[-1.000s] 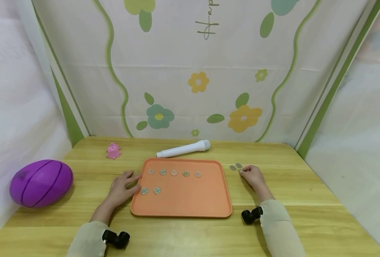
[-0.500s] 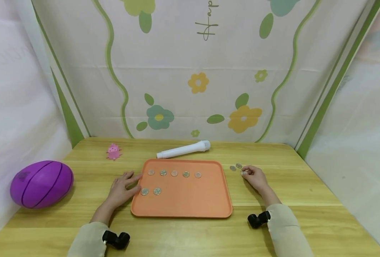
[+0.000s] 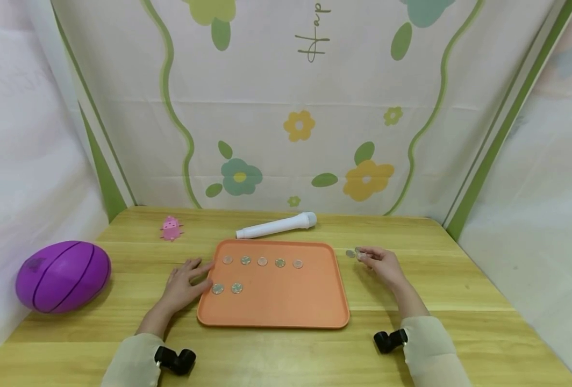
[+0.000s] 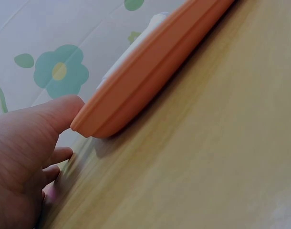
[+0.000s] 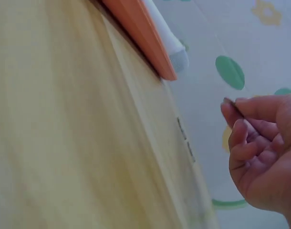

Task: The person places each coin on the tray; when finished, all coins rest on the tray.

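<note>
My left hand (image 3: pixel 181 285) rests at the left edge of an orange tray (image 3: pixel 286 312), fingers spread. In the left wrist view its thumb (image 4: pixel 67 109) touches the tray's rim. On the tray lie a row of several silvery coins (image 3: pixel 262 261) and two more coins (image 3: pixel 237 288) nearer the front. To the right of the tray, my right hand (image 3: pixel 387 269) pinches a coin (image 5: pixel 238 109) between thumb and forefinger, raised off the table. Just beyond those fingertips another coin (image 3: pixel 350 253) lies on the wood, with one more partly hidden by the hand.
A white toy microphone (image 3: pixel 276 224) lies behind the tray. At the back left is a pink bug-shaped toy (image 3: pixel 171 228), and a purple ball (image 3: pixel 63 277) sits at the far left. A patterned cloth (image 3: pixel 266 80) hangs behind the wooden table (image 3: pixel 286 360).
My right hand has picked up a coin from the table and lifted it, drawing back slightly, then shifting a little left. The left hand and tray have stayed put.
</note>
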Demonstrator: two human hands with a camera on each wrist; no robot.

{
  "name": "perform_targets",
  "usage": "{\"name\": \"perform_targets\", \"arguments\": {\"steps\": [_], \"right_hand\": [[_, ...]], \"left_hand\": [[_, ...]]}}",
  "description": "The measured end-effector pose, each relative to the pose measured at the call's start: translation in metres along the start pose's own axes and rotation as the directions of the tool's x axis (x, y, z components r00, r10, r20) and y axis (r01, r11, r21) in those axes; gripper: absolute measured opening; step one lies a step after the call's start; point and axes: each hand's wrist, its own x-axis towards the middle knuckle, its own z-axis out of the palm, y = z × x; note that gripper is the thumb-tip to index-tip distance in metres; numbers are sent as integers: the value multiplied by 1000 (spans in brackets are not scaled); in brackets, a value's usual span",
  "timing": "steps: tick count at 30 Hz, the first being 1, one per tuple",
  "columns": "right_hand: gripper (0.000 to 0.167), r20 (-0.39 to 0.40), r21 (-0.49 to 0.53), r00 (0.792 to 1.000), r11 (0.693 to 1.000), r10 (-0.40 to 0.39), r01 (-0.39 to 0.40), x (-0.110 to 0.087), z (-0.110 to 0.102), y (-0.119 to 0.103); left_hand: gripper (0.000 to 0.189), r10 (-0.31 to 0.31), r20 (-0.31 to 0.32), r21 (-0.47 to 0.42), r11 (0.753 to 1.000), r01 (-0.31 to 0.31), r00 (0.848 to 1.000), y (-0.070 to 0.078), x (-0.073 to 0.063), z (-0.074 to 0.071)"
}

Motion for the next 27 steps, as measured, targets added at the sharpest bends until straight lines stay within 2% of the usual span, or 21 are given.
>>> {"name": "perform_targets", "arguments": {"steps": [5, 10, 21, 27], "right_hand": [[37, 2, 48, 1000, 999, -13, 12, -9, 8, -17], [39, 58, 140, 997, 989, -51, 42, -15, 26, -35], [37, 215, 214, 970, 975, -110, 63, -14, 90, -56], [34, 278, 240, 958, 971, -66, -3, -12, 122, -63]], "left_hand": [[46, 6, -3, 4, 1000, -6, 1000, 0, 0, 0], [46, 8, -7, 9, 1000, -8, 1000, -1, 0, 1], [47, 10, -5, -6, 1000, -10, 1000, 0, -1, -1], [47, 6, 0, -10, 1000, -6, 1000, 2, -1, -1]]}}
